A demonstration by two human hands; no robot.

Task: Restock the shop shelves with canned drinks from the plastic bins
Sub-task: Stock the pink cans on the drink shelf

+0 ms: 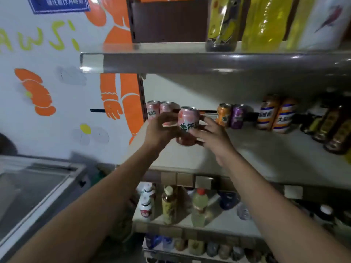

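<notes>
Painted wall (pixel 57 114) with orange mural fills the left. Glass-top freezer (pixel 38 186) sits low left. Middle shelf (pixel 256 160) is in front of me, its board mostly bare. Upper shelf (pixel 190 60) carries yellow bags (pixel 266 23). Lower shelf (pixel 220 223) has bottles (pixel 199 207) standing upright. Along the back of the middle shelf: dark bottles (pixel 330 130) far right, tall orange-white cans (pixel 275 116), a purple can (pixel 237 116) just beside an orange can (pixel 224 114), and two pink cans (pixel 159 109) in the left corner. My left grip (pixel 159 130) and right grip (pixel 212 137) are both curled round the held pink can (pixel 188 118). It is upright, above the shelf, just in front of the two pink cans. There is a pink blur under it; I cannot tell what it is.
</notes>
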